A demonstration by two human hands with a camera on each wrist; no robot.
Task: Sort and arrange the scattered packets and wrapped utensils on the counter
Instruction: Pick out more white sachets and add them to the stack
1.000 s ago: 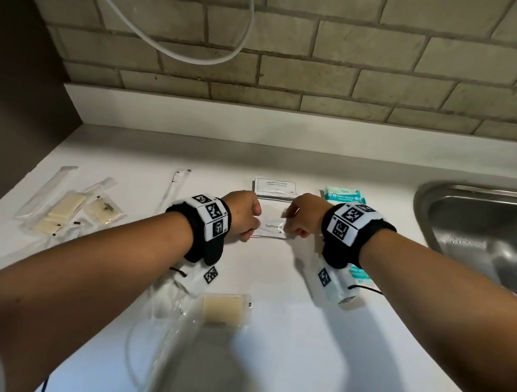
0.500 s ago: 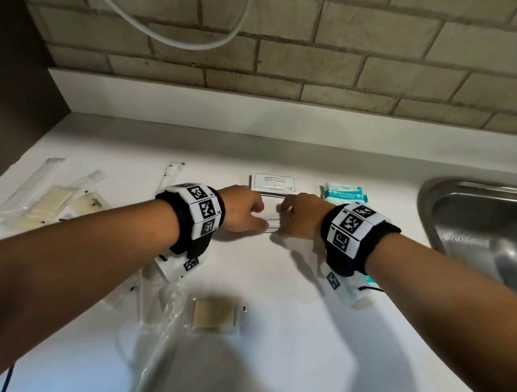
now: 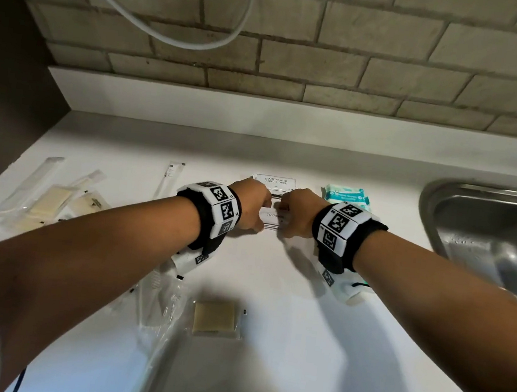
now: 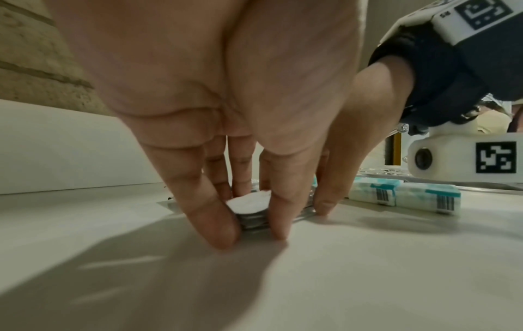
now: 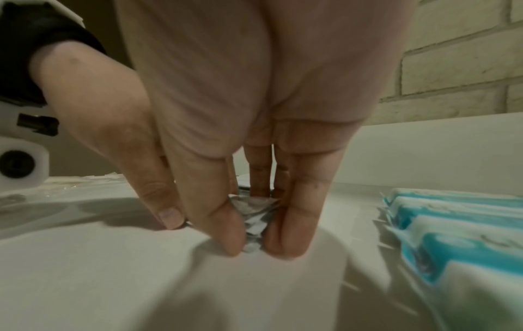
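At the left edge of the head view, clear wrappers with pale contents (image 3: pixel 43 202) lay in a loose cluster on the white counter (image 3: pixel 313 349), and a slim wrapped stick (image 3: pixel 169 178) lay just right of them, pointing toward the back wall. Lower centre, a clear packet with a tan square inside (image 3: pixel 217 317) sat beside crumpled clear wrappers (image 3: pixel 159 307). In the middle of the frame the left hand (image 3: pixel 251 204) and the right hand (image 3: pixel 297 212) met over a small stack of flat packets (image 3: pixel 272 217), the top one printed "Toothpaste". Each hand's thumb and fingers pointed down and closed on the stack's edges, tips touching the counter; the left wrist view showed the left-hand fingers (image 4: pixel 209 215) pinching the stack, the right wrist view the same for the right. A shampoo packet (image 3: pixel 273 181) lay just behind the hands. Right of centre lay teal-and-white tissue packs (image 3: pixel 346 195), and a steel sink (image 3: pixel 489 237) filled the right edge.
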